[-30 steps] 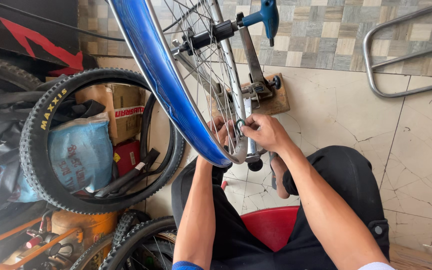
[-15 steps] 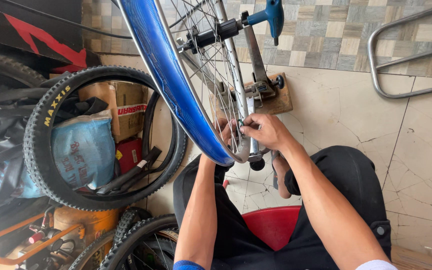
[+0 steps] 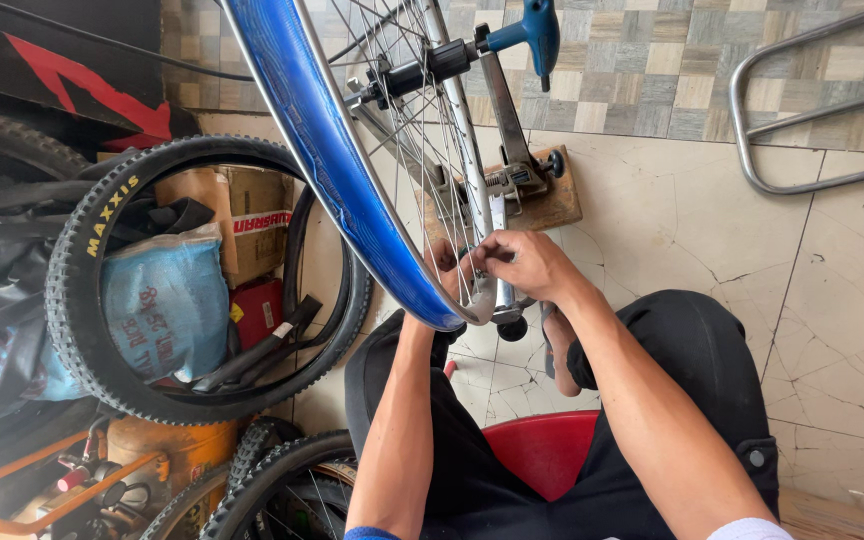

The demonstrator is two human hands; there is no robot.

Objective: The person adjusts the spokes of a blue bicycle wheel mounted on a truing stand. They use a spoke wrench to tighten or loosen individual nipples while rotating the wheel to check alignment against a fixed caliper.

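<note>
Both hands' fingers (image 3: 497,262) on spokes (image 3: 422,170)

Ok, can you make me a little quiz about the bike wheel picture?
1. True or false: the wheel rim is red.
2. What colour is the stool under the person: A green, B red, C white?
3. Which of the hands is hidden mostly behind the spokes?

Key:
1. False, it is blue.
2. B, red.
3. The left hand; the right hand is in plain sight, pinching something small at the rim near the stand.
</note>
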